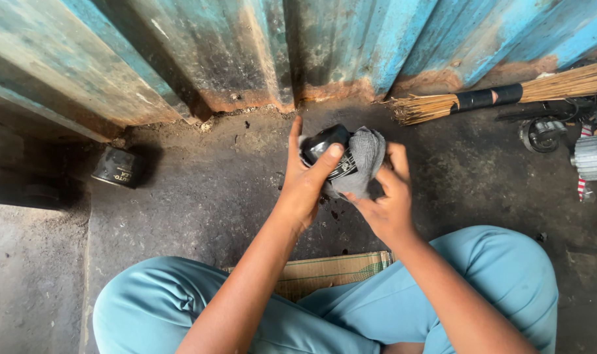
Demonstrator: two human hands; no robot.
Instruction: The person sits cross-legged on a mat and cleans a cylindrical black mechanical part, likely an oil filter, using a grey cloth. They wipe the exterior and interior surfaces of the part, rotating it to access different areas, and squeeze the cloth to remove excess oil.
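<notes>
- Corrugated metal wall (298, 52): painted blue, rusted along its foot, closes the far side of the work area. It stands well behind the hands.
- Concrete floor (206, 196): dark and oil-stained. Open room lies to the left of the hands and between hands and wall.
- Person's legs (495, 275): crossed, in light blue trousers, bounding the near side. A piece of cardboard (324, 272) lies between them, below the hands.
- Broom (508, 95): lies at the wall foot to the right, bristle end pointing left. Metal engine parts (574, 144) sit near the right edge.
- Second black canister (118, 167): rests on the floor at far left, well apart from the hands.
- Black oil filter (328, 151): held above the floor, between both hands, its long axis tilted up and to the left.
- Grey cloth (364, 160): wraps the right side of the filter, touching it.
- Left hand (305, 180): clenched on the filter's left side, thumb across its body. It carries the filter.
- Right hand (387, 196): grasps the cloth from the right and below, pressing it against the filter.
</notes>
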